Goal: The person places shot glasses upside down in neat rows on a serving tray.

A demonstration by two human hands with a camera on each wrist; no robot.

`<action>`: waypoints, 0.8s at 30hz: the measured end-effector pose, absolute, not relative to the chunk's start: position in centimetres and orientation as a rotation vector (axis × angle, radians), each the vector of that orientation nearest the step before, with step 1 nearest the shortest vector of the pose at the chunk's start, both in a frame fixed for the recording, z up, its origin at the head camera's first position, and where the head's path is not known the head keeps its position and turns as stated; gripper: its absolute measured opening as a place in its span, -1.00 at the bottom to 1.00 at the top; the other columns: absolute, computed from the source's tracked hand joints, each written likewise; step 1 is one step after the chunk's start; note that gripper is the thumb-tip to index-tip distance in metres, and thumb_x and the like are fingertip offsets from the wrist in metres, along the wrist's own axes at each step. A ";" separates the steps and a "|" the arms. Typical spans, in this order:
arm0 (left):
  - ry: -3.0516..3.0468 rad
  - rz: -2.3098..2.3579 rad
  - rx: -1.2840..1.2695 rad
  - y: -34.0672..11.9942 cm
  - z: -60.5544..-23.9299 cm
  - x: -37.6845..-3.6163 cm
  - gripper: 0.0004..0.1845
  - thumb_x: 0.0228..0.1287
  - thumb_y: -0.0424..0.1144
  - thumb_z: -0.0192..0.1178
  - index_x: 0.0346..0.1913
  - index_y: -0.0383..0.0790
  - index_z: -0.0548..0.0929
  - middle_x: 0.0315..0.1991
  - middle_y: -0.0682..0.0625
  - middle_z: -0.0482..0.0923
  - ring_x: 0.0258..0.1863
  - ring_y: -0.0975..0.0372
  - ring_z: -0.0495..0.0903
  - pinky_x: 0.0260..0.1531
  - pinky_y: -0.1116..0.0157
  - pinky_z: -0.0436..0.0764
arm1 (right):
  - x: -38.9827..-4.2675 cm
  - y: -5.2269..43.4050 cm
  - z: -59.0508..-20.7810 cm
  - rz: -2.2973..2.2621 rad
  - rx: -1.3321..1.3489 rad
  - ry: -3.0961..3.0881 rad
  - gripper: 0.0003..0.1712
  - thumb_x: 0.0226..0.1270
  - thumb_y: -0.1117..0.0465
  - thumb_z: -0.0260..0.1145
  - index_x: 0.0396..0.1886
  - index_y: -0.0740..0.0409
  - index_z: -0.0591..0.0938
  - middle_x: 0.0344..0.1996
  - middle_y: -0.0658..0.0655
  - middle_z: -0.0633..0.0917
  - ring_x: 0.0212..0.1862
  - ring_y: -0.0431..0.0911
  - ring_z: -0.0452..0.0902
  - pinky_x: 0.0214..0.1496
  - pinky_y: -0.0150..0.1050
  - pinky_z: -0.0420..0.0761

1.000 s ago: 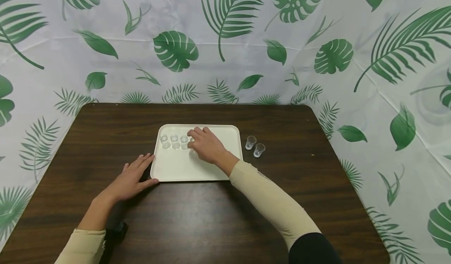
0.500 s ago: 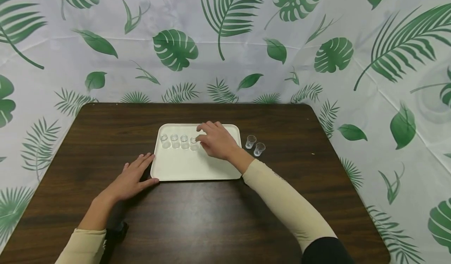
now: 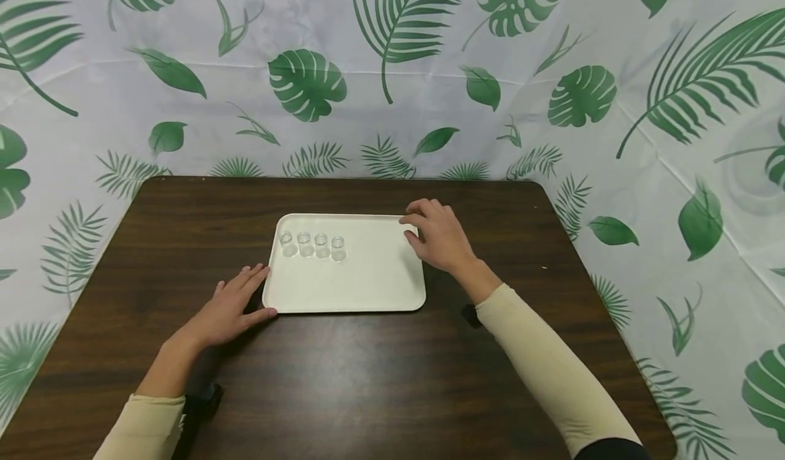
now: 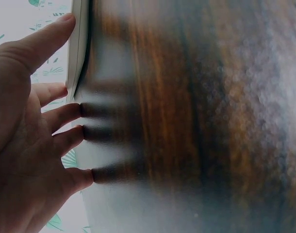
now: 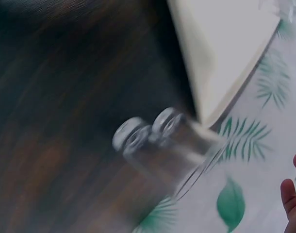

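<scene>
Right hand [image 3: 443,238]: my fingers [image 3: 414,208] were loose and empty above two cups [image 5: 153,133] on the table [image 3: 368,378], at the tray's [image 3: 368,289] 3 o'clock.
Left hand [image 3: 229,307]: lay flat, touching the tray's 8 o'clock corner.
Risk: I judged a hasty reach could topple the light, touching cups.

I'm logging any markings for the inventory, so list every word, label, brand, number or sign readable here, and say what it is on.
None: no text, number or sign can be read in any view.
The white tray, the four clear cups on it and the dark wooden table show no markings.
The backdrop carries only printed green leaves.
The two cups in the right wrist view are blurred.
</scene>
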State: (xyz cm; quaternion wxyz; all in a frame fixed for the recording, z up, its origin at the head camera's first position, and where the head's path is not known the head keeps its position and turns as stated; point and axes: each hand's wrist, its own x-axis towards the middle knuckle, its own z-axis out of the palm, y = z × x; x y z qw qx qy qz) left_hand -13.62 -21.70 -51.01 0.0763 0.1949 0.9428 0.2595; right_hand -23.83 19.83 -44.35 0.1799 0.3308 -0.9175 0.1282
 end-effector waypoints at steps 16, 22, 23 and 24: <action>2.809 0.780 0.577 -21.6 -50.6 -13.7 -0.05 0.27 0.18 0.25 0.51 -0.33 0.15 0.47 -0.37 0.08 0.46 -0.26 -0.02 0.19 -0.45 -0.06 | -21.4 26.6 -47.4 0.701 0.483 -2.793 -0.20 0.09 -0.14 0.51 0.27 0.11 0.49 0.13 0.14 0.51 0.11 0.08 0.43 0.09 0.14 0.41; 2.808 0.781 0.576 -21.6 -50.6 -13.7 -0.04 0.26 0.20 0.24 0.51 -0.33 0.15 0.47 -0.37 0.09 0.45 -0.27 -0.01 0.19 -0.45 -0.06 | -20.4 28.1 -48.9 0.868 0.246 -2.970 -0.05 0.00 -0.23 0.54 0.29 0.11 0.38 0.13 0.18 0.48 -0.02 0.06 0.51 -0.07 0.04 0.53; 2.808 0.779 0.574 -21.6 -50.5 -13.7 -0.04 0.26 0.20 0.24 0.51 -0.33 0.15 0.47 -0.37 0.09 0.45 -0.27 -0.01 0.19 -0.45 -0.06 | -20.3 28.2 -49.1 0.890 0.216 -2.994 -0.07 -0.01 -0.21 0.55 0.26 0.12 0.39 0.11 0.18 0.49 -0.04 0.05 0.52 -0.09 0.03 0.54; 2.808 0.778 0.571 -21.7 -50.5 -13.7 -0.04 0.26 0.20 0.25 0.50 -0.33 0.15 0.46 -0.37 0.09 0.45 -0.27 -0.01 0.19 -0.45 -0.06 | -20.3 28.3 -49.3 0.908 0.196 -3.011 -0.10 -0.02 -0.19 0.57 0.23 0.12 0.41 0.06 0.18 0.52 -0.07 0.05 0.53 -0.10 0.01 0.54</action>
